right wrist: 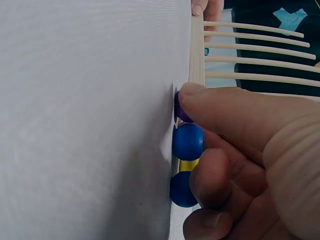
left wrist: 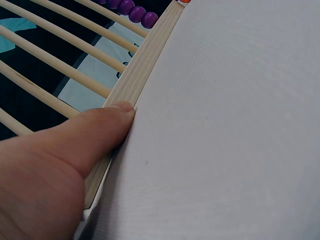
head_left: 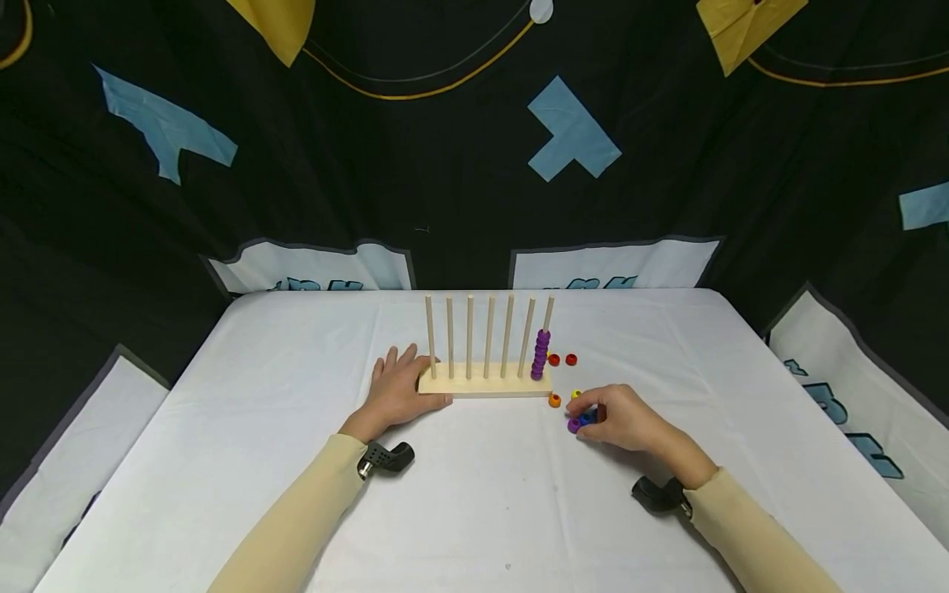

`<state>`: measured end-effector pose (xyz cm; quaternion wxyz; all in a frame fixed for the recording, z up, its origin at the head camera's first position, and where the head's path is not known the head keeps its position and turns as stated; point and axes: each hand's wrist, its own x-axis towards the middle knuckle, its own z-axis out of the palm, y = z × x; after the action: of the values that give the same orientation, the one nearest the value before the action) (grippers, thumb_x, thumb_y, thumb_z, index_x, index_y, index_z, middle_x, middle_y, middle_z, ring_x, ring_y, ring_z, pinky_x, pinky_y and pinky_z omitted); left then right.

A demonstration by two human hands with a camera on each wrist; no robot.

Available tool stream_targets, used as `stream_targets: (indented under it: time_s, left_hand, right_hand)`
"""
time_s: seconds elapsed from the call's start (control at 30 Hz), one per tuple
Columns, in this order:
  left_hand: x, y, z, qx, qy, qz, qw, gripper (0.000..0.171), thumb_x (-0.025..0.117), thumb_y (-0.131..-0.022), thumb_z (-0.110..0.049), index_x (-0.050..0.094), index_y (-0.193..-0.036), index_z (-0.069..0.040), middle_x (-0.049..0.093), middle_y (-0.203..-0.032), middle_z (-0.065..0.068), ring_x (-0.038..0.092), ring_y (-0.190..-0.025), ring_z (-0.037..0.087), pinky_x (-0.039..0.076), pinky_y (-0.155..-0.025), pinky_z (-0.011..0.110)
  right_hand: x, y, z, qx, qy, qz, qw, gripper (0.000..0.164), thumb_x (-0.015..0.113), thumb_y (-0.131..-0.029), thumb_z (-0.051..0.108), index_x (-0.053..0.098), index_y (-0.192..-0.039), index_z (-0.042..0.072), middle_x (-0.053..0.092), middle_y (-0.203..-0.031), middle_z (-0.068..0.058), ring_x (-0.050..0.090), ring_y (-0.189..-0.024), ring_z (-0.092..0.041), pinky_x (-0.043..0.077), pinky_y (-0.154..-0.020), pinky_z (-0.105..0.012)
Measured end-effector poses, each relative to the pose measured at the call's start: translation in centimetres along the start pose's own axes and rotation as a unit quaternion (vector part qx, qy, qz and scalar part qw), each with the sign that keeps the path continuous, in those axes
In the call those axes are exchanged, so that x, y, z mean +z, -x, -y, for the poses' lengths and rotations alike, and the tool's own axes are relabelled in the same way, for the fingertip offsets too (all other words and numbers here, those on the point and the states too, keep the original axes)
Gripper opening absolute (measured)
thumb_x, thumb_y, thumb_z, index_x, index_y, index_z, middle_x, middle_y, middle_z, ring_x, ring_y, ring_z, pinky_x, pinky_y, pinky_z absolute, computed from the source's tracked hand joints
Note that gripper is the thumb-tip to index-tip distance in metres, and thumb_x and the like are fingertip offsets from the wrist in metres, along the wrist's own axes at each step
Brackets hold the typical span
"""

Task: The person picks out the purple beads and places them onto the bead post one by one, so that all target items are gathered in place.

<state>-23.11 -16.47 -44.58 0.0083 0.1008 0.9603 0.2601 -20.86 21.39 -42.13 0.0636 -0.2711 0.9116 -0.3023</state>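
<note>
A wooden peg rack [head_left: 474, 387] with several upright rods stands on the white table. Several purple beads [head_left: 540, 354] are stacked on its rightmost rod. My left hand [head_left: 400, 391] grips the rack's left end, thumb along the front edge of the base and fingers behind it. Beyond the right end, my right hand [head_left: 626, 418] is low over loose beads. Its thumb and index finger pinch a purple bead [right wrist: 183, 107] at table level. Two blue beads [right wrist: 188, 142] and a partly covered yellow bead [right wrist: 188, 165] lie beside its curled fingers.
Two red beads [head_left: 571, 360] lie just right of the rack, and an orange bead [head_left: 554, 400] sits near its front right corner. A black curtain [head_left: 460, 181] with paper shapes hangs behind the table [head_left: 460, 511].
</note>
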Motion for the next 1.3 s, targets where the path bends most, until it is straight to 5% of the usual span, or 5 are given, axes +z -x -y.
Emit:
stream_targets:
  time_s: [1.3]
  left_hand:
    - [0.03, 0.15, -0.01, 0.002, 0.009, 0.000, 1.0000, 0.075, 0.076, -0.085, -0.049, 0.055, -0.145, -0.009, 0.027, -0.165, 0.028, 0.009, -0.154, 0.056, 0.006, -0.123, 0.071]
  right_hand:
    - [-0.32, 0.16, -0.03, -0.016, -0.016, -0.044, 0.999, 0.020, 0.078, -0.084, 0.003, 0.078, -0.104, 0.002, 0.077, -0.098, -0.010, 0.044, -0.058, -0.001, 0.038, -0.052, -0.019]
